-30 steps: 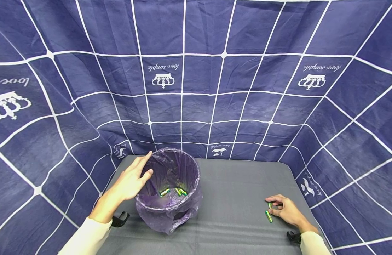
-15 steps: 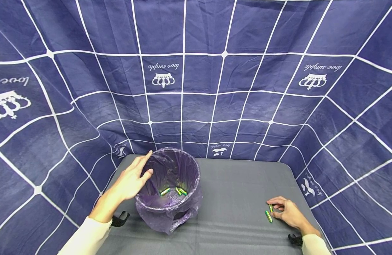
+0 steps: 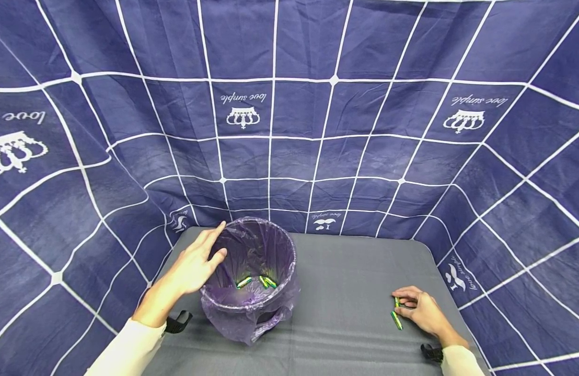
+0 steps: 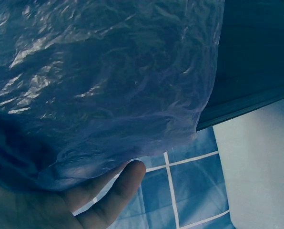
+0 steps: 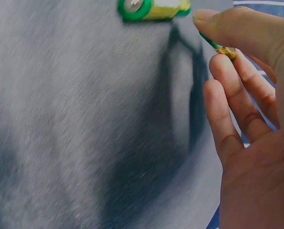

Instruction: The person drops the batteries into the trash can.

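My left hand (image 3: 195, 266) lies along the left rim of a round bin lined with a thin purple bag (image 3: 252, 324), fingers fairly straight and thumb over the opening. In the left wrist view, two fingers (image 4: 125, 183) show beside the hanging hem of the bag (image 4: 132, 86). At the right of the table, my right hand (image 3: 423, 312) pinches a green-and-gold battery (image 3: 397, 301) between thumb and fingertips; the right wrist view shows part of it. Just in front of that hand a second battery (image 3: 396, 320) lies on the grey cloth.
Inside the bin, several green-yellow batteries (image 3: 244, 282) lie at the bottom. Grey cloth (image 3: 341, 292) covers the table between the bin and my right hand. A blue curtain (image 3: 294, 156) with white lines closes off the back and both sides.
My right hand shifts slightly right and toward me, then back left and away, the pinched battery moving with it. The left hand, bin and loose battery stay in place.
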`<state>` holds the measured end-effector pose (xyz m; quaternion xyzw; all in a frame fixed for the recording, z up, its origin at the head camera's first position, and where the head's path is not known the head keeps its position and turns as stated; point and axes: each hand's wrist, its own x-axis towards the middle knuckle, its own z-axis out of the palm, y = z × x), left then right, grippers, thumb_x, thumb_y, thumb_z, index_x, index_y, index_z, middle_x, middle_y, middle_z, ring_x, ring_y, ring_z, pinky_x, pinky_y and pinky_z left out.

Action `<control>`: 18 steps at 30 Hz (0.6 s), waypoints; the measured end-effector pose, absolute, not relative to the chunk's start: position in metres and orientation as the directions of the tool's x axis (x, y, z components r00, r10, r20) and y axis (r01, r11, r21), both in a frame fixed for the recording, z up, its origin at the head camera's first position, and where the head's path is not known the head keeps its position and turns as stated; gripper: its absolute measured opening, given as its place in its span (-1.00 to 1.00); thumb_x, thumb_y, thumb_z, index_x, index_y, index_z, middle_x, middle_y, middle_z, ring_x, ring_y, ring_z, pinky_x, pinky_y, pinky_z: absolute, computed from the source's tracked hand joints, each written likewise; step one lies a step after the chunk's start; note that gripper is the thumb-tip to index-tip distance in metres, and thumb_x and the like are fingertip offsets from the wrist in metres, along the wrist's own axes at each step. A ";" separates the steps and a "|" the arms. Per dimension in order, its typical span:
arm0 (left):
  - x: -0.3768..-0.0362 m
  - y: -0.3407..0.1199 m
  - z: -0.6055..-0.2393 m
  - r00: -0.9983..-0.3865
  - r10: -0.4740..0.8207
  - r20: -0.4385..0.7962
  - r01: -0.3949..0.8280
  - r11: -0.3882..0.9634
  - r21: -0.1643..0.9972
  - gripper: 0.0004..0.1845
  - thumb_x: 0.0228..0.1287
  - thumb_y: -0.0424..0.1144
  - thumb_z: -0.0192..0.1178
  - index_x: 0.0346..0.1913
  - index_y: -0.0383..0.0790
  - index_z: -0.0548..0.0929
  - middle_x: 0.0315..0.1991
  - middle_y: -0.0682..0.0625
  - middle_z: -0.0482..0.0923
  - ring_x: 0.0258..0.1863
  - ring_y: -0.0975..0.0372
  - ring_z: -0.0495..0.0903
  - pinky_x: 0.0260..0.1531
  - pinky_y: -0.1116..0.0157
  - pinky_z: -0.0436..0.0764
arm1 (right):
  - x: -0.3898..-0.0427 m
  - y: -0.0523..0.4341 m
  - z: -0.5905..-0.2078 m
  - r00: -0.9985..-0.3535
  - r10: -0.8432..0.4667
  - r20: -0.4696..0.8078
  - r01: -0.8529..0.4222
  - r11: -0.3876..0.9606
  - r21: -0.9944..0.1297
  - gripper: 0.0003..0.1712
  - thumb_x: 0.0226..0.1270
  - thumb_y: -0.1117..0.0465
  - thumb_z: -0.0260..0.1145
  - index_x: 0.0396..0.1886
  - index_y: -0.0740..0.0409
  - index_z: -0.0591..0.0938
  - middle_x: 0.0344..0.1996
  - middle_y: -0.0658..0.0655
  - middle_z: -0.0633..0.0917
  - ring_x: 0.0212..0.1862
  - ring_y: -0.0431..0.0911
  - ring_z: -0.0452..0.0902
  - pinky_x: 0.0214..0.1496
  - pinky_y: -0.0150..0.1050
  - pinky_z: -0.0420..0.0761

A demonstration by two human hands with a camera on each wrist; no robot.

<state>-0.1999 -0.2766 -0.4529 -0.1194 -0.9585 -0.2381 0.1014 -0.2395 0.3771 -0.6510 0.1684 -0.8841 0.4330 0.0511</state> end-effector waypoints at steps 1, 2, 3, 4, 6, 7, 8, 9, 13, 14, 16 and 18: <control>-0.200 -0.276 -0.452 -0.951 0.179 0.251 0.276 0.858 0.433 -0.23 0.83 -0.04 0.13 0.90 -0.14 0.23 0.66 -0.33 0.49 0.55 -0.40 0.62 0.40 -0.47 0.64 | -0.240 0.375 -0.649 -0.938 -0.251 0.239 -0.342 0.567 -0.750 -0.55 0.14 0.45 0.82 0.06 0.34 0.91 0.06 0.33 0.85 -0.09 -0.43 0.78 -0.02 -0.50 0.80; -0.200 -0.276 -0.452 -0.951 0.179 0.251 0.276 0.857 0.435 -0.24 0.83 -0.04 0.13 0.90 -0.14 0.23 0.66 -0.33 0.49 0.55 -0.40 0.62 0.40 -0.47 0.64 | -0.241 0.372 -0.646 -0.938 -0.250 0.242 -0.344 0.568 -0.748 -0.55 0.16 0.45 0.81 0.07 0.35 0.91 0.07 0.34 0.85 -0.08 -0.44 0.78 -0.01 -0.50 0.80; -0.200 -0.276 -0.452 -0.952 0.178 0.248 0.274 0.856 0.438 -0.24 0.83 -0.04 0.13 0.90 -0.13 0.23 0.67 -0.32 0.49 0.55 -0.40 0.62 0.40 -0.47 0.64 | -0.242 0.370 -0.643 -0.937 -0.246 0.246 -0.345 0.570 -0.746 -0.55 0.16 0.45 0.81 0.07 0.36 0.91 0.07 0.33 0.85 -0.08 -0.44 0.78 0.00 -0.51 0.79; -0.199 -0.276 -0.451 -0.952 0.178 0.247 0.274 0.856 0.439 -0.24 0.83 -0.03 0.13 0.90 -0.13 0.23 0.67 -0.32 0.49 0.55 -0.40 0.62 0.41 -0.47 0.64 | -0.243 0.367 -0.640 -0.937 -0.244 0.251 -0.348 0.571 -0.744 -0.55 0.17 0.45 0.81 0.07 0.36 0.91 0.07 0.33 0.85 -0.08 -0.43 0.78 0.00 -0.52 0.79; -0.199 -0.276 -0.450 -0.953 0.178 0.245 0.273 0.855 0.440 -0.24 0.83 -0.03 0.13 0.90 -0.12 0.23 0.67 -0.31 0.49 0.56 -0.40 0.62 0.41 -0.46 0.64 | -0.246 0.361 -0.632 -0.933 -0.240 0.267 -0.358 0.575 -0.735 -0.55 0.17 0.45 0.81 0.08 0.35 0.91 0.08 0.31 0.86 -0.08 -0.41 0.79 0.01 -0.52 0.79; -0.199 -0.276 -0.450 -0.953 0.178 0.245 0.273 0.856 0.440 -0.24 0.83 -0.03 0.13 0.90 -0.12 0.23 0.67 -0.31 0.49 0.56 -0.40 0.62 0.41 -0.46 0.64 | -0.247 0.358 -0.628 -0.930 -0.241 0.277 -0.367 0.578 -0.729 -0.55 0.18 0.45 0.81 0.08 0.34 0.91 0.08 0.29 0.86 -0.07 -0.40 0.80 0.02 -0.52 0.78; -0.199 -0.276 -0.450 -0.953 0.177 0.244 0.272 0.856 0.440 -0.24 0.83 -0.03 0.13 0.90 -0.12 0.23 0.67 -0.31 0.49 0.56 -0.39 0.62 0.42 -0.46 0.63 | -0.249 0.355 -0.624 -0.926 -0.245 0.287 -0.377 0.579 -0.723 -0.55 0.18 0.46 0.81 0.09 0.34 0.91 0.09 0.28 0.86 -0.07 -0.38 0.80 0.03 -0.53 0.78; -0.199 -0.276 -0.450 -0.953 0.177 0.244 0.272 0.855 0.441 -0.24 0.83 -0.03 0.13 0.90 -0.12 0.23 0.67 -0.31 0.49 0.56 -0.39 0.62 0.42 -0.46 0.63 | -0.250 0.351 -0.620 -0.921 -0.248 0.301 -0.389 0.578 -0.717 -0.55 0.18 0.46 0.81 0.08 0.33 0.92 0.09 0.27 0.86 -0.07 -0.37 0.80 0.03 -0.52 0.78; -0.199 -0.277 -0.451 -0.953 0.174 0.247 0.270 0.856 0.440 -0.23 0.82 -0.04 0.14 0.90 -0.13 0.23 0.66 -0.31 0.49 0.56 -0.39 0.62 0.42 -0.46 0.63 | -0.254 0.337 -0.606 -0.898 -0.275 0.343 -0.439 0.575 -0.690 -0.55 0.18 0.49 0.80 0.08 0.25 0.93 0.08 0.24 0.87 -0.09 -0.29 0.82 0.03 -0.52 0.78; -0.199 -0.277 -0.451 -0.953 0.175 0.248 0.272 0.856 0.440 -0.23 0.82 -0.04 0.14 0.90 -0.14 0.23 0.66 -0.32 0.50 0.55 -0.39 0.62 0.42 -0.46 0.63 | -0.255 0.334 -0.602 -0.892 -0.281 0.354 -0.452 0.577 -0.681 -0.54 0.18 0.49 0.80 0.09 0.22 0.94 0.08 0.23 0.87 -0.10 -0.26 0.82 0.03 -0.52 0.78; -0.199 -0.277 -0.452 -0.952 0.175 0.251 0.274 0.855 0.441 -0.24 0.82 -0.05 0.14 0.90 -0.14 0.23 0.66 -0.33 0.50 0.55 -0.40 0.62 0.43 -0.45 0.63 | -0.257 0.326 -0.594 -0.882 -0.294 0.368 -0.470 0.583 -0.662 -0.53 0.18 0.49 0.80 0.09 0.16 0.94 0.07 0.20 0.88 -0.11 -0.22 0.83 0.02 -0.51 0.78; -0.200 -0.276 -0.453 -0.952 0.178 0.250 0.276 0.854 0.442 -0.24 0.83 -0.04 0.14 0.90 -0.15 0.23 0.66 -0.33 0.50 0.54 -0.40 0.63 0.43 -0.45 0.63 | -0.258 0.318 -0.585 -0.875 -0.304 0.377 -0.484 0.595 -0.642 -0.52 0.19 0.47 0.81 0.10 0.12 0.94 0.07 0.16 0.88 -0.11 -0.19 0.83 0.03 -0.46 0.80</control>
